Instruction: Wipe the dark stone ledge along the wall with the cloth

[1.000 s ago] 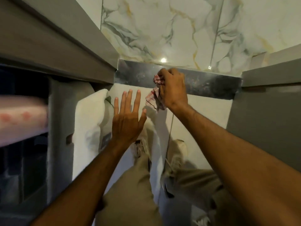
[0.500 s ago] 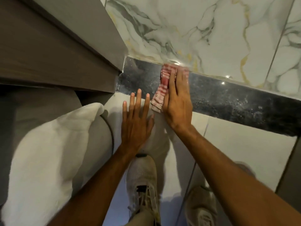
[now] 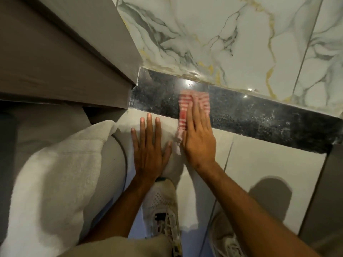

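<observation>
Our right hand (image 3: 199, 140), bunched a second ago, now presses the cloth (image 3: 182, 115) flat-fingered on the ledge (image 3: 259, 117) at 12 o'clock, with our left hand (image 3: 148, 149) splayed empty at its 9 o'clock, so we judge wiping underway.

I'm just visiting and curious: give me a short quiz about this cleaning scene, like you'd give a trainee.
1. True or false: the right hand presses the striped cloth flat on the dark ledge.
2. What lies left of the left hand? A) white towel B) bucket C) sponge
3. Fill in: the left hand holds ___.
Key: 1 true; 2 A; 3 nothing.
</observation>
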